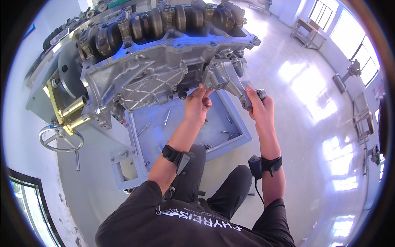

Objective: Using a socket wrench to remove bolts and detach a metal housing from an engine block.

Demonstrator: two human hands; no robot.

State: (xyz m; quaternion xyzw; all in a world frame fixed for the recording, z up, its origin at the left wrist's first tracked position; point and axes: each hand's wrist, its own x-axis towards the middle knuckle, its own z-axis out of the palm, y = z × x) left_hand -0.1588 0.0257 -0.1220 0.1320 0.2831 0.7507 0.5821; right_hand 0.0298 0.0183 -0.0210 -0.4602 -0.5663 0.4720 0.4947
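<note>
An aluminium engine block (144,78) is mounted in front of me, its crankshaft (152,26) uppermost. A cast metal bracket (230,78) sits against the block's right side, its arm slanting down toward me. My right hand (261,110) grips the lower end of this arm, thumb on top; a dark round part (261,94) shows beside its fingers. Under the bracket's left edge, my left hand (197,103) is closed in a pinch, fingertips at the metal. What lies between those fingertips, if anything, is hidden.
Below the block, a grey metal tray (164,123) holds several loose bolts (167,117). A handwheel (61,138) and yellow bracket (68,109) belong to the stand at left. Another metal assembly (61,35) stands behind; a workbench (307,33) is at far right.
</note>
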